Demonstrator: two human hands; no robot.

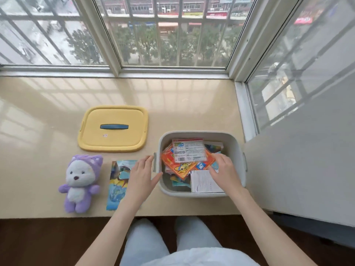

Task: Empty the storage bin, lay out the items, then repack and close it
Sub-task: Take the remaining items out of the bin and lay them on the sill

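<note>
A pale grey storage bin (239,150) stands open on the beige sill, at the right. Inside lie several packets, topmost an orange packet (184,167) with a white label, and a white sheet (203,182). My right hand (224,171) reaches into the bin, fingers curled over the orange packet's right edge. My left hand (141,175) rests flat against the bin's left wall, fingers straight. A blue picture packet (117,187) lies left of the bin, partly under my left hand. A purple plush toy (80,182) lies further left. The yellow lid (113,128) with its blue handle sits behind them.
The window frame (172,71) runs along the sill's back edge. A white wall panel (307,160) stands close to the bin's right side. The sill's front edge (57,216) drops to a dark floor, where my knees show.
</note>
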